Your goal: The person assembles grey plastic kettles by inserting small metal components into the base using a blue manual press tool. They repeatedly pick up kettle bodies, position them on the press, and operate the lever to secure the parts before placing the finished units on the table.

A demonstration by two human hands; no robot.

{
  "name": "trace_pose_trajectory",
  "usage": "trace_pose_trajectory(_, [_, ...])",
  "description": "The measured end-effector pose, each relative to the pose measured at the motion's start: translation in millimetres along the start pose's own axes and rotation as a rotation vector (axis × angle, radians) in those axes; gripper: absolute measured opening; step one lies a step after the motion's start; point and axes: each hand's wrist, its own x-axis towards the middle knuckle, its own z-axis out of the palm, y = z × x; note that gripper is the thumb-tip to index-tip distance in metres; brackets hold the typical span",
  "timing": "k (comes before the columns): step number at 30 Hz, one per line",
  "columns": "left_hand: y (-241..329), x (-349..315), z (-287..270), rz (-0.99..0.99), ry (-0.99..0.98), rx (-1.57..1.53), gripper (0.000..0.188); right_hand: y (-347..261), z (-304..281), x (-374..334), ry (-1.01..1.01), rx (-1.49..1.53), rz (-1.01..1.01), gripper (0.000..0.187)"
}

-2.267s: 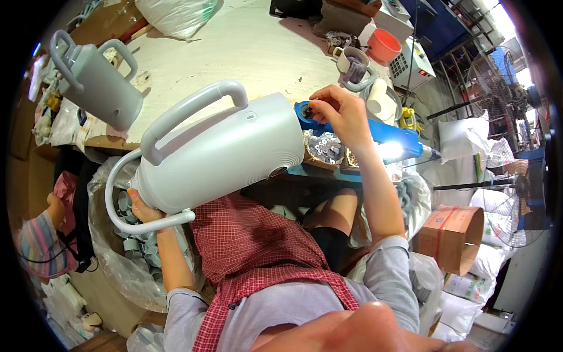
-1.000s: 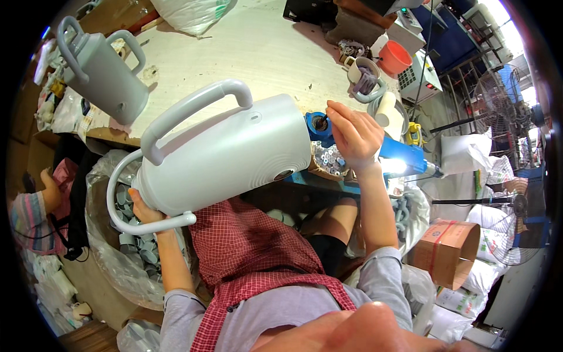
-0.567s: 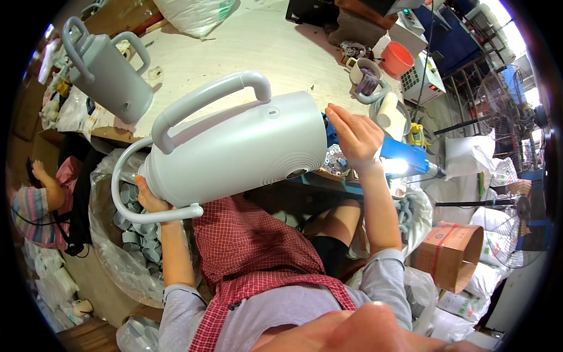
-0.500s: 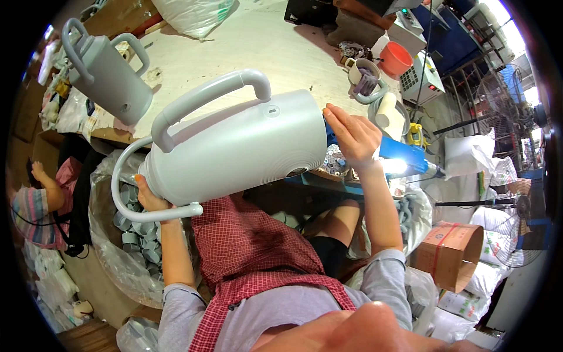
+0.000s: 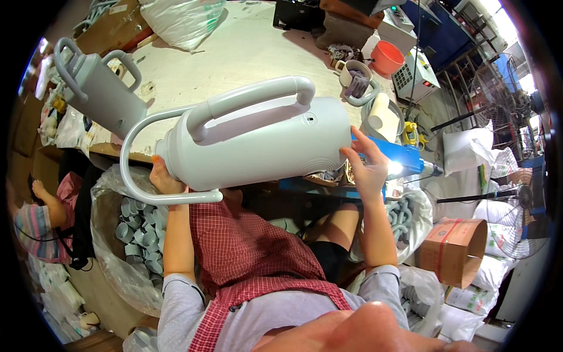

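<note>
Pale desk (image 5: 252,47) stretches from far-left sack (image 5: 182,22) to far-right bowl (image 5: 388,56). Over near edge we hold jug (image 5: 267,144) sideways: left hand (image 5: 166,177) gripping neck, right hand (image 5: 370,169) touching base, grip unclear.

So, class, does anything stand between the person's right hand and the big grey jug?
Nothing visible does. The right hand has its fingers at the broad end of the grey jug; the blue device shows behind that hand, not between them. The left hand holds the narrow end.
</note>
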Motion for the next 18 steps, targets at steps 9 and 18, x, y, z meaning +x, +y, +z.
trace_pose_trajectory(9, [-23,6,7,-0.091,-0.046,-0.009,0.054,8,-5,1,0.019,0.004,0.013,0.042])
trace_pose_trajectory(18, [-47,9,-17,-0.057,-0.086,0.118,0.047,-23,-13,24,-0.033,-0.319,-0.241,0.040])
